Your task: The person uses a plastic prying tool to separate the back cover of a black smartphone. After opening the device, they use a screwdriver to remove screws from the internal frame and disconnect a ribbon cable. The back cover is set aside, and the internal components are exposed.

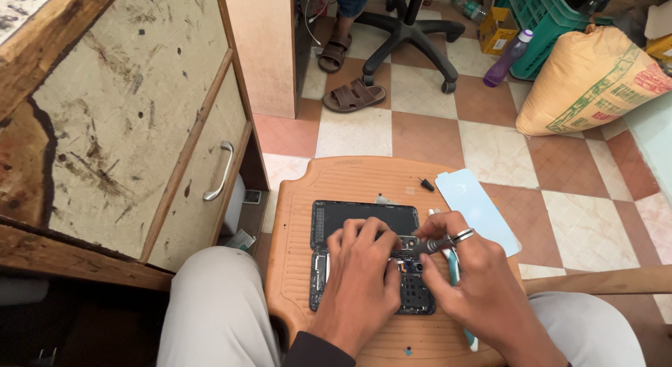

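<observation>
An opened smartphone (364,220) with its back removed lies on an orange plastic stool top (364,178) between my knees. My left hand (360,269) presses down on the phone's middle, fingers spread over the inner parts. In my right hand (469,269) is a small screwdriver (437,244), its tip pointing left into the phone near my left fingers. A teal-handled tool (456,276) lies under my right hand. The pale blue back cover (476,206) rests on the stool's right edge. Close to the cover sits a small black bit (426,184).
A worn wooden cabinet with a metal drawer handle (219,172) stands at left. On the checkered floor beyond are brown sandals (353,95), an office chair base (409,34), a purple bottle (509,57), a green crate (542,17) and a tan sack (595,80). Another person's foot shows at the top.
</observation>
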